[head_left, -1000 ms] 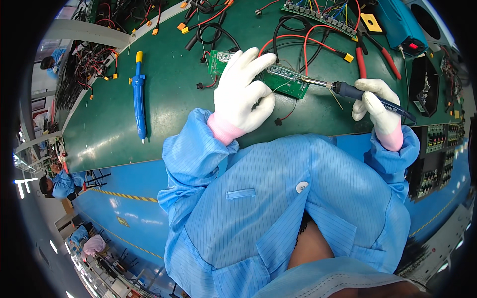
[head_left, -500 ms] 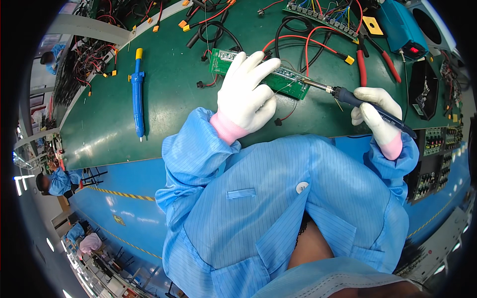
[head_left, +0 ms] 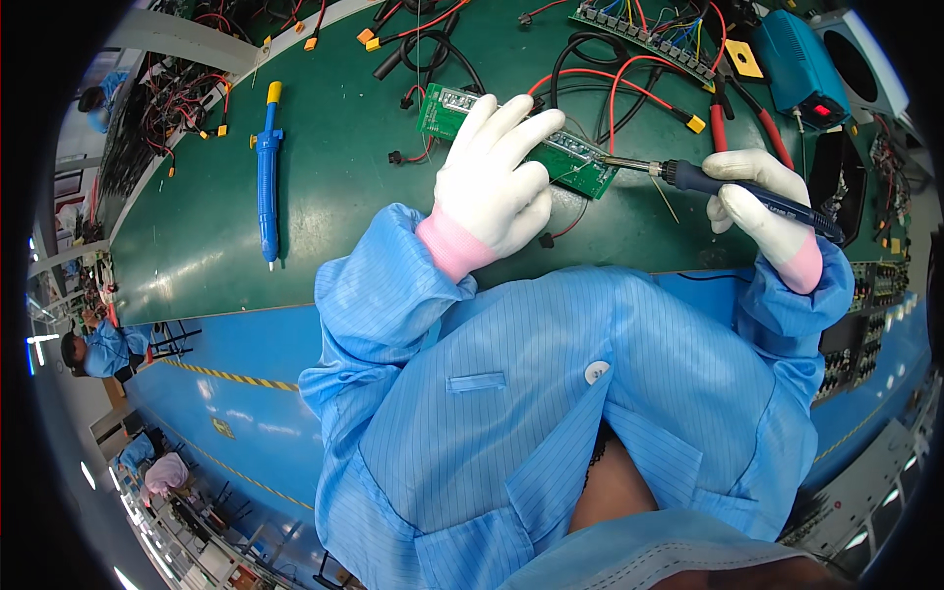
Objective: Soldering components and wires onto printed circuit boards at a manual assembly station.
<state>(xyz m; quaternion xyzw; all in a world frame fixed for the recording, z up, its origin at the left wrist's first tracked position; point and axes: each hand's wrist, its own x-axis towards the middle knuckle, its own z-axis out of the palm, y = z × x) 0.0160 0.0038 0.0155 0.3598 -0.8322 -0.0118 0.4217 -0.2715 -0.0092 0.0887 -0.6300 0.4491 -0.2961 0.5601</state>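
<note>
A long green circuit board point(head_left: 585, 179) lies at an angle on the bench, its middle hidden by my left hand point(head_left: 495, 189). That white-gloved hand rests on the board with its longer fingers stretched across it. Its lower fingers are curled, and a thin solder wire point(head_left: 568, 173) comes out from them toward the board's right end. My right hand point(head_left: 767, 202), also gloved, is wrapped round the dark handle of a soldering iron point(head_left: 693, 179). The iron's tip meets the board's right part, close to the wire's end; whether they touch is too small to tell.
A blue solder sucker point(head_left: 267, 187) lies on the green bench point(head_left: 339, 197) at left. Behind the board are cables with yellow connectors point(head_left: 695, 124) and another wired board point(head_left: 649, 39). At right stand red-handled pliers point(head_left: 719, 128), a teal soldering station point(head_left: 801, 69) and a black tray point(head_left: 838, 182).
My right hand has shifted slightly right and up, and the iron lies at a flatter angle. Its tip stays at the board's right part. My left hand has barely moved.
</note>
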